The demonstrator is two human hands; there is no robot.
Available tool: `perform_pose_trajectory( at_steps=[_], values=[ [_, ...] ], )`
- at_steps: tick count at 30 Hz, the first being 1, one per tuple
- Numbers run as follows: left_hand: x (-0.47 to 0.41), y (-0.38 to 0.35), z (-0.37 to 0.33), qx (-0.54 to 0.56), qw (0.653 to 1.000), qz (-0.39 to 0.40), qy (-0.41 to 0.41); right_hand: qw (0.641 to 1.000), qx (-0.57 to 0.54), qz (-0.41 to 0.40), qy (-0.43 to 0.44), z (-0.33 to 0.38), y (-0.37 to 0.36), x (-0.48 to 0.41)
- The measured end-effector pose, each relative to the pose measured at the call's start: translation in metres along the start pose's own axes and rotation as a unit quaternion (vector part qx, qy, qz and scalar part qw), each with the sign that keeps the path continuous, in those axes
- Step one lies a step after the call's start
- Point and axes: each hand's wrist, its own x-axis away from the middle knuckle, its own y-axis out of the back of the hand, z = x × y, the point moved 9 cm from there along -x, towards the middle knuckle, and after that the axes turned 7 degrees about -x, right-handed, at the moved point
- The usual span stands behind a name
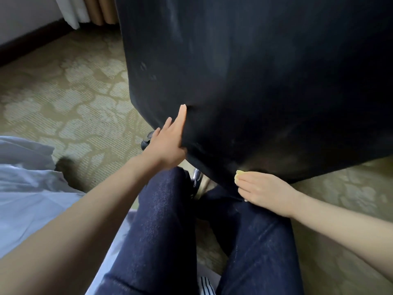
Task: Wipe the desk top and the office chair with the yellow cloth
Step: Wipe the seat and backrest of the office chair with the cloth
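Observation:
The back of the black office chair [255, 81] fills the upper middle and right of the head view. My left hand [170, 141] holds its lower left edge, the thumb tucked behind the edge and the fingers straight against the fabric. My right hand [261, 188] presses the yellow cloth [239, 174] against the chair's bottom edge. Only a small corner of the cloth shows past my fingers. The desk top is out of view.
A chrome chair leg [196, 176] and a black caster [146, 141] show under the chair. Patterned beige carpet [74, 103] covers the floor. My knees in dark jeans [165, 220] are below the chair. White bedding [25, 177] lies at the left; curtains [85, 9] hang at the top left.

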Motion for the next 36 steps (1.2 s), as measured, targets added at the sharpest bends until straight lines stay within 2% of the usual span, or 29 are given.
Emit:
perform_pose_trajectory(
  at_steps=[7, 12, 17, 21, 24, 26, 32, 36],
  values=[
    [0.032, 0.031, -0.027, -0.062, 0.997, 0.001, -0.042, 0.975, 0.015, -0.206, -0.077, -0.054, 0.149, 0.024],
    [0.056, 0.054, -0.049, -0.084, 0.993, -0.028, -0.078, 0.942, 0.079, -0.304, -0.119, -0.078, 0.245, 0.055],
    [0.074, 0.082, -0.076, -0.090, 0.989, -0.051, -0.104, 0.879, 0.190, -0.410, -0.152, -0.092, 0.338, 0.087],
    [0.086, 0.113, -0.103, -0.080, 0.983, -0.088, -0.139, 0.824, 0.224, -0.486, -0.186, -0.095, 0.385, 0.099],
    [0.094, 0.134, -0.117, -0.063, 0.979, -0.116, -0.159, 0.801, 0.208, -0.517, -0.218, -0.093, 0.375, 0.099],
    [0.099, 0.144, -0.124, -0.057, 0.975, -0.128, -0.172, 0.803, 0.188, -0.516, -0.231, -0.089, 0.348, 0.098],
    [0.106, 0.170, -0.147, -0.063, 0.962, -0.176, -0.199, 0.877, 0.071, -0.420, -0.222, -0.065, 0.226, 0.072],
    [0.117, 0.185, -0.189, -0.120, 0.929, -0.239, -0.257, 0.919, 0.042, -0.313, -0.235, -0.043, 0.149, 0.052]
  ],
)
